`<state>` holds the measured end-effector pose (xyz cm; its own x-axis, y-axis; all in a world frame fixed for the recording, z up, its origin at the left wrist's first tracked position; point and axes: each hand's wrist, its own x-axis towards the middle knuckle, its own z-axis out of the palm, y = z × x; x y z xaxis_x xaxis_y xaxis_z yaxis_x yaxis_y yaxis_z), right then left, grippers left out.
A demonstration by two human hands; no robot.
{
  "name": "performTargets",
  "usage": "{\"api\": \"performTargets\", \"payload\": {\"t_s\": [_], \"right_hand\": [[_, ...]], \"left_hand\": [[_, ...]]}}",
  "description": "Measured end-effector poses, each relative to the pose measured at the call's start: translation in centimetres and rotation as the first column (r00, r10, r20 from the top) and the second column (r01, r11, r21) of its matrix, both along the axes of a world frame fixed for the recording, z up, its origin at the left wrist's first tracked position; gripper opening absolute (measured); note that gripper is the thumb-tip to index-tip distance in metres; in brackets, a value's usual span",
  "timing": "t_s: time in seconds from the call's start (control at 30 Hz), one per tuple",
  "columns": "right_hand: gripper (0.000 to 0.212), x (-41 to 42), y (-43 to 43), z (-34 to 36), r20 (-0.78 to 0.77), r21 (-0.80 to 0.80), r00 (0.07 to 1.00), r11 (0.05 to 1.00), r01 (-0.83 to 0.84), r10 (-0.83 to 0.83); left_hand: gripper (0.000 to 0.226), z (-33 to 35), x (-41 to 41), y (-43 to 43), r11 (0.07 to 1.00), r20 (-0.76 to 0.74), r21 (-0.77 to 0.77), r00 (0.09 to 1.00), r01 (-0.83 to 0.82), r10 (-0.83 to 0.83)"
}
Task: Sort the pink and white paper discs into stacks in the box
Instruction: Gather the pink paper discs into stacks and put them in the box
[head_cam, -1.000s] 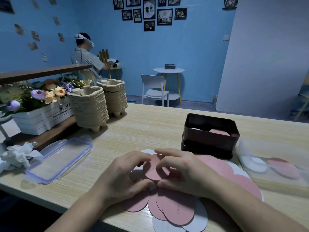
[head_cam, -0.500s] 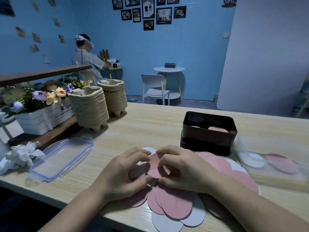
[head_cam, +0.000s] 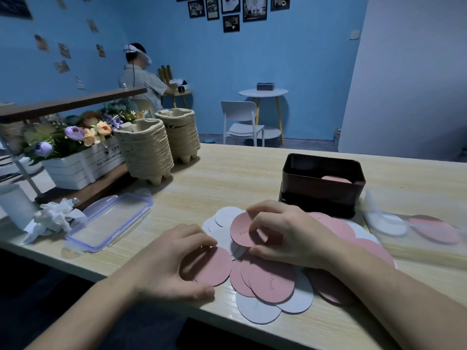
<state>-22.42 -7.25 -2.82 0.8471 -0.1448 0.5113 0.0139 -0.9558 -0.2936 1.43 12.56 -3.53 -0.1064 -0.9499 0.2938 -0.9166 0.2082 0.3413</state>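
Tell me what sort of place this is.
Probably a café-style room: framed prints on the blue wall, a small round table with a white chair, and stacked pulp cup carriers on the wooden counter.

My left hand (head_cam: 177,261) grips a plain pink disc (head_cam: 214,267) on the desk (head_cam: 227,178), at the left edge of the pile (head_cam: 273,281). My right hand (head_cam: 285,236) pinches a lettered pink disc (head_cam: 241,231) over white discs (head_cam: 225,215). Dark box (head_cam: 321,193) just beyond it.
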Motion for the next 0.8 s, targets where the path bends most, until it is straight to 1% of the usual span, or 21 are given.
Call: {"api": "performTargets", "payload": {"t_s": [0.07,0.2,0.33,0.47,0.53,0.67,0.73,0.8], "right_hand": [[0.027,0.0,0.0,0.0,0.002,-0.002,1.0,1.0,0.001,-0.001],[0.027,-0.2,-0.2,0.1,-0.005,0.0,1.0,1.0,0.01,-0.01],[0.026,-0.4,-0.6,0.0,-0.036,0.001,0.999,1.0,0.03,-0.03],[0.027,-0.4,-0.7,-0.1,-0.064,-0.002,0.997,0.999,0.033,-0.033],[0.032,-0.3,-0.7,-0.2,-0.066,0.003,0.997,1.0,0.03,-0.029],[0.045,0.0,-0.5,-0.2,-0.052,0.063,0.999,0.998,0.006,-0.003],[0.041,0.0,-0.4,-0.2,-0.06,0.049,0.998,0.999,-0.01,0.013],[0.032,-0.1,-0.5,-0.2,-0.077,0.033,0.997,0.999,-0.013,0.016]], "left_hand": [[0.075,-0.1,-0.1,0.3,1.0,-0.027,-0.003,0.999,-0.019,0.018],[0.063,0.1,-0.3,0.2,0.999,-0.095,-0.037,0.995,-0.031,0.028],[0.053,0.0,-0.2,-0.2,0.994,-0.173,-0.105,0.985,-0.044,0.026],[0.051,0.2,-0.6,-1.6,0.974,-0.159,-0.22,0.987,-0.048,0.013],[0.051,0.2,-1.1,-2.5,0.968,-0.166,-0.246,0.986,-0.059,0.018],[0.047,-0.1,-1.9,-4.0,0.963,-0.153,-0.261,0.988,-0.06,0.02],[0.048,-0.1,-2.3,-4.7,0.963,-0.136,-0.266,0.991,-0.046,0.009],[0.046,-0.1,-2.5,-5.5,0.96,-0.118,-0.278,0.993,-0.019,-0.015]]}}
